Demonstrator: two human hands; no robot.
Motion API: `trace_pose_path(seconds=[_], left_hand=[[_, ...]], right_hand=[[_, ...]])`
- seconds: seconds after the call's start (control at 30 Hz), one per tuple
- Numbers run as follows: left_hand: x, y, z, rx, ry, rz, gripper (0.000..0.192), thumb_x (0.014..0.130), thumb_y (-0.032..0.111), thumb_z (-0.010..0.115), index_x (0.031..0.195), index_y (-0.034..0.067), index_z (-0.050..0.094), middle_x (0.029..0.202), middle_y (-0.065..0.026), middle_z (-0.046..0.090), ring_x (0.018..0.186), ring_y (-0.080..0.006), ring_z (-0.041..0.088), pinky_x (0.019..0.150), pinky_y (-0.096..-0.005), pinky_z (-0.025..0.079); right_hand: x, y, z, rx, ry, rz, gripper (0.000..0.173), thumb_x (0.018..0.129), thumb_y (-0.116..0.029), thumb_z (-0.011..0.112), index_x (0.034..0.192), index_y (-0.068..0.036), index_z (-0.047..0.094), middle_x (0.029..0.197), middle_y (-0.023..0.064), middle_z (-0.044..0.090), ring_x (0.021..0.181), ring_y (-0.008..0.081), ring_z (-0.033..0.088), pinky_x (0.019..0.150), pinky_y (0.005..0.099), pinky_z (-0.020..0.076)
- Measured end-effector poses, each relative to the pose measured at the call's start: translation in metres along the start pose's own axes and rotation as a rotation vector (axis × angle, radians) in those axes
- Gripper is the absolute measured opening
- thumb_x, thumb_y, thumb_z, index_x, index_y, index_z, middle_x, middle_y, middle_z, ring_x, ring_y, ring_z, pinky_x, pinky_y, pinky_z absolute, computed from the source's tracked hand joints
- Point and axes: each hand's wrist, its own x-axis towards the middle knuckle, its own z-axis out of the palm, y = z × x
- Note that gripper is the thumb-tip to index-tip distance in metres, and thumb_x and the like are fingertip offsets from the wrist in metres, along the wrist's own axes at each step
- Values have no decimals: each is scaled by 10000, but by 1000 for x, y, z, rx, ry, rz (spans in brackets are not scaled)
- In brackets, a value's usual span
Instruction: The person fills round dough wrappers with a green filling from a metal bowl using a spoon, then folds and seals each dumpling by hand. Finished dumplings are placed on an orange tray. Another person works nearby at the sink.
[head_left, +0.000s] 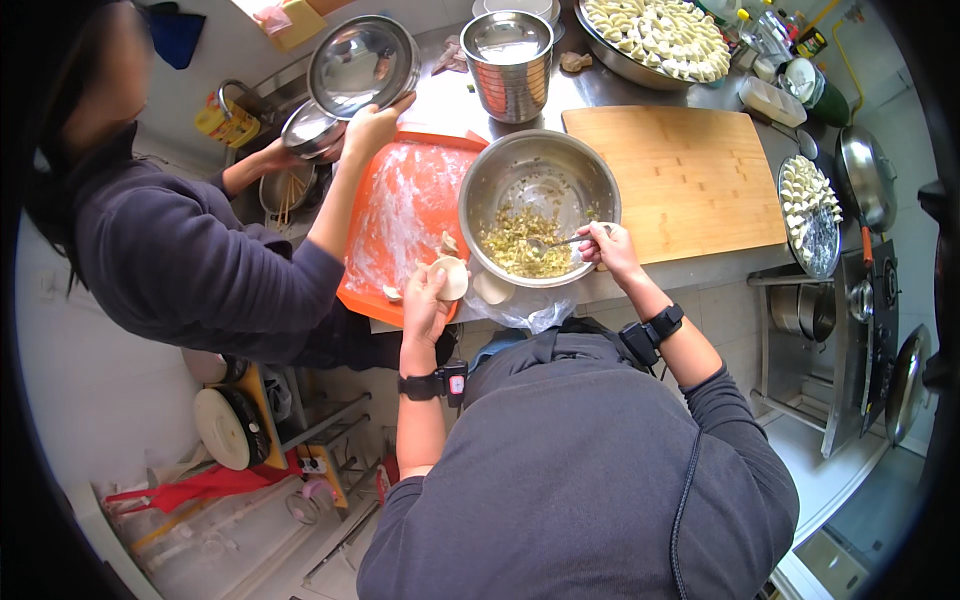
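In my left hand lies a round dumpling wrapper, held over the near edge of a floured orange tray. My right hand grips a metal spoon, its bowl down in chopped filling. That filling lies at the bottom of a large steel mixing bowl. Another wrapper rests below the bowl's near rim, by a clear plastic bag. Small dumplings or dough pieces sit on the tray near my left hand.
A co-worker's arm reaches over the tray's left side, hands on steel bowls. A wooden board lies right of my bowl. Beyond stand stacked steel bowls and a basin of dumplings; a dumpling plate is far right.
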Motion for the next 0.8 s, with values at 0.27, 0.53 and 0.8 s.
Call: trace_pose_path(seconds=[0.27,0.53,0.8], left_hand=[[31,-42,33,-531,-152,-315,373,966,146,553,1271,-62,505,1256,-192,575,1184,-313,559,1028,-422,475],[89,-49,72,-746,-214,-377,416,1052,300,307,1269,6,505,1267,-172,591,1167,-307,567,1032,-447,441],[103,-57,96,-677,-154,-306,349,1043,223,322,1202,-2,535,1181,-144,619,1107,-279,581,1023,-440,440]], right_hand=[[-37,-41,-1,277,6,-11,293,1016,-202,455,1108,33,604,807,84,660,684,135,643,661,281,577],[-41,-40,16,351,-23,-44,273,1009,-185,482,1118,30,609,824,73,662,710,127,648,690,281,583],[-49,-34,29,118,87,-373,357,1028,-265,465,1158,39,600,850,98,675,765,154,673,753,286,570]])
